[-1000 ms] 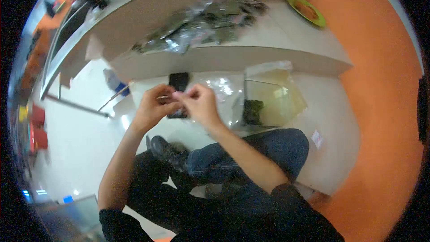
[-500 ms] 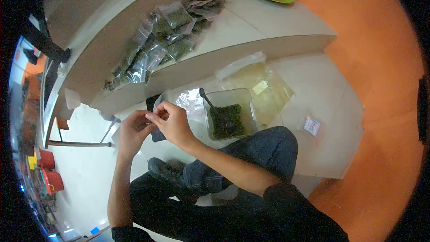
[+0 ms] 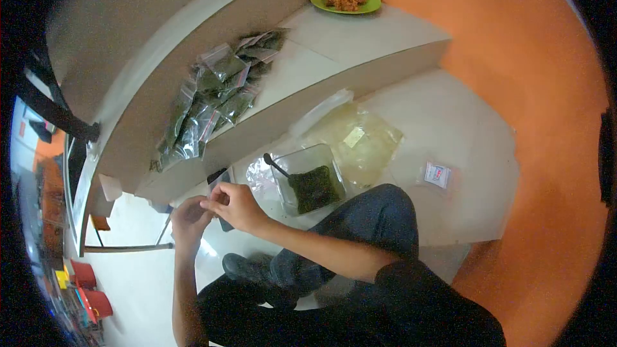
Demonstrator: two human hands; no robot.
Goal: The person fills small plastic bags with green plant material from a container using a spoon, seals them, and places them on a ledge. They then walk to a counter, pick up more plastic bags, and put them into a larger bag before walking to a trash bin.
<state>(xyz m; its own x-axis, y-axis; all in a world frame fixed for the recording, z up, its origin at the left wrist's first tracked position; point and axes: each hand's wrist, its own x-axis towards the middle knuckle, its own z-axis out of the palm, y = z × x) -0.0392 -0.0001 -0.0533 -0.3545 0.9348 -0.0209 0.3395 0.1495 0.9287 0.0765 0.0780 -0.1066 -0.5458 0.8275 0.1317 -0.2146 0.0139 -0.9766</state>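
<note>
My left hand [image 3: 191, 216] and my right hand [image 3: 236, 207] meet at the fingertips, both pinched closed. Whatever lies between the fingers is too small or too clear to make out. Just behind them a dark flat object [image 3: 225, 223] lies on the floor, partly covered by my right hand. To the right is a clear square container [image 3: 341, 187] with dark green flakes [image 3: 315, 189] in it and a black spoon [image 3: 276, 165] leaning on its edge. Clear crinkled plastic [image 3: 259, 173] lies between the container and the dark object.
Several filled zip bags [image 3: 222, 83] are piled on the raised step [image 3: 308, 67], with a green plate [image 3: 371, 5] of orange-brown food farther back. A large yellowish plastic bag [image 3: 379, 141] and a small labelled packet [image 3: 437, 175] lie on the lower level. My bent legs are in front.
The camera view has shifted, so the surroundings appear displaced in the frame. My hands remain together at the fingertips. The clear film seen above my fingers earlier is no longer distinct.
</note>
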